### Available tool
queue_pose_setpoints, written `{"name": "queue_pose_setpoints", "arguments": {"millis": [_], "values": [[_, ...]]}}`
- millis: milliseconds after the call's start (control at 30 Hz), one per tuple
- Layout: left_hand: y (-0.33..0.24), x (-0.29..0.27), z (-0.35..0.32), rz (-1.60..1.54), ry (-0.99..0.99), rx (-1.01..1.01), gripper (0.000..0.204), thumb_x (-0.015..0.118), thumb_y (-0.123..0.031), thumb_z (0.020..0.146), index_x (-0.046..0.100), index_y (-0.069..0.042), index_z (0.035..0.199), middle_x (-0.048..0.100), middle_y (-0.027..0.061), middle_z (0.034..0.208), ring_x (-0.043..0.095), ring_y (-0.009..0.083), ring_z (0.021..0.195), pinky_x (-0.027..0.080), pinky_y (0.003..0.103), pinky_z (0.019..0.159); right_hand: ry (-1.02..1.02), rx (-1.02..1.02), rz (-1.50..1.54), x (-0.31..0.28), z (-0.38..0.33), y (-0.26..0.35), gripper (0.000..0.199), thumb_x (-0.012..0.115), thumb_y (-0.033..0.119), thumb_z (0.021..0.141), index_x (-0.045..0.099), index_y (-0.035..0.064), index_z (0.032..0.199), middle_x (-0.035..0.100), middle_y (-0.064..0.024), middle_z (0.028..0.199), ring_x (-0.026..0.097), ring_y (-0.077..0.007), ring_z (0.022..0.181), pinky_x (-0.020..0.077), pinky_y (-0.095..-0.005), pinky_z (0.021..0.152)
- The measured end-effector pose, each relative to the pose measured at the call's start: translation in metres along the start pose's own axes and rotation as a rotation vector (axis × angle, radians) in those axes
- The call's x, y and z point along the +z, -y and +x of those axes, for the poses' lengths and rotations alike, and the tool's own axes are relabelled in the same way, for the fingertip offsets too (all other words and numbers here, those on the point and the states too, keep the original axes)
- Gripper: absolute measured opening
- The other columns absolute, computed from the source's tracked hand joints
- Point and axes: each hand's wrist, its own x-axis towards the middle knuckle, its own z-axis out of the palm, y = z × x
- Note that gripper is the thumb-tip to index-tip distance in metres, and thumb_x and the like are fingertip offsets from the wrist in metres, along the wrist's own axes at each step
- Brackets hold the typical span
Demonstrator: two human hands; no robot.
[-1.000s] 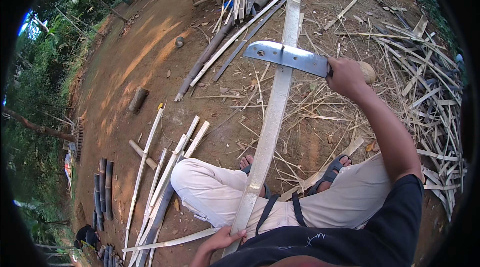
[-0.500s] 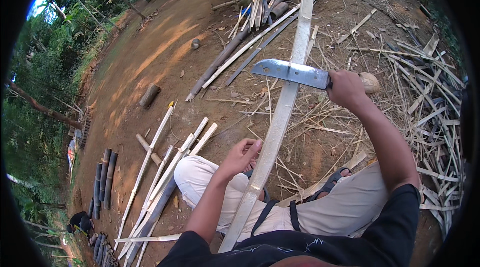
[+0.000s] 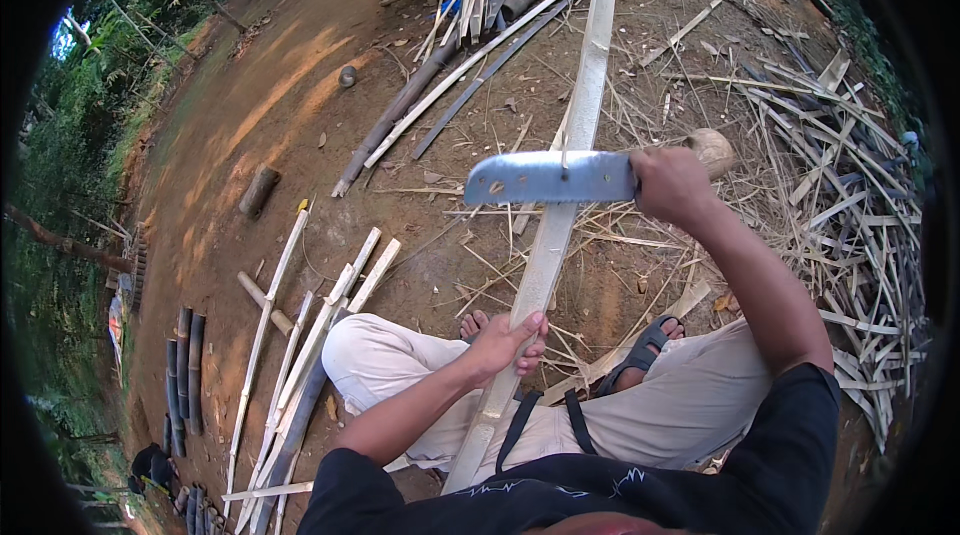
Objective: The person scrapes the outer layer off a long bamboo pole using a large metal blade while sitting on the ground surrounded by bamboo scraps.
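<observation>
A long pale split bamboo strip (image 3: 540,270) slants up from my lap and away from me. My left hand (image 3: 500,347) is closed around its lower part, thumb on top. In my right hand (image 3: 675,183) is a machete (image 3: 520,178), gripped by its thick wooden handle (image 3: 710,151). Its broad steel blade, with several holes, points left and lies across the strip. Whether the edge touches the bamboo I cannot tell. A thin sliver stands at the blade's middle.
Offcut slivers (image 3: 850,175) are heaped at the right. Pale bamboo lengths (image 3: 300,385) lie left of my knee, with dark bamboo tubes (image 3: 195,375) farther left. A short log (image 3: 260,191) and long poles (image 3: 400,120) rest ahead on the dirt. My sandalled foot (image 3: 645,350) is near the strip.
My left hand, earlier beside the strip with loose fingers, has closed on it. The machete has come nearer to me along the strip. The view has shifted slightly.
</observation>
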Motion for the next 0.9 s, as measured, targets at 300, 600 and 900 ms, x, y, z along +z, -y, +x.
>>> {"name": "queue_pose_setpoints", "arguments": {"millis": [300, 600, 900], "values": [[0.023, -0.023, -0.008, -0.073, 0.125, -0.025, 0.030, 0.049, -0.038, 0.106, 0.049, -0.008, 0.103, 0.045, 0.0014, 0.070, 0.044, 0.0112, 0.056, 0.038, 0.025, 0.052, -0.077, -0.298, -0.065, 0.020, -0.003, 0.035, 0.019, 0.066, 0.019, 0.078, 0.065, 0.0030, 0.086, 0.072, -0.0142, 0.082, 0.073, -0.0319, 0.077, 0.0589, -0.0423, 0.072], [0.037, -0.033, -0.021, -0.076, 0.177, -0.022, 0.033, 0.048, -0.036, 0.107, 0.051, -0.004, 0.099, 0.049, 0.0023, 0.070, 0.048, 0.0118, 0.056, 0.042, 0.026, 0.052, 0.024, -0.165, -0.041, 0.025, -0.005, 0.049, 0.018, 0.065, 0.021, 0.079, 0.064, 0.0040, 0.084, 0.072, -0.0144, 0.083, 0.072, -0.0308, 0.076, 0.0588, -0.0410, 0.070], [0.055, -0.033, -0.026, -0.024, 0.158, -0.051, 0.032, 0.050, -0.034, 0.106, 0.053, -0.002, 0.106, 0.053, 0.0042, 0.070, 0.052, 0.0133, 0.058, 0.045, 0.029, 0.055, 0.094, 0.194, -0.063, 0.005, 0.004, 0.017, 0.018, 0.065, 0.017, 0.079, 0.067, 0.0040, 0.090, 0.071, -0.0148, 0.079, 0.072, -0.0300, 0.073, 0.0595, -0.0421, 0.072]]}}
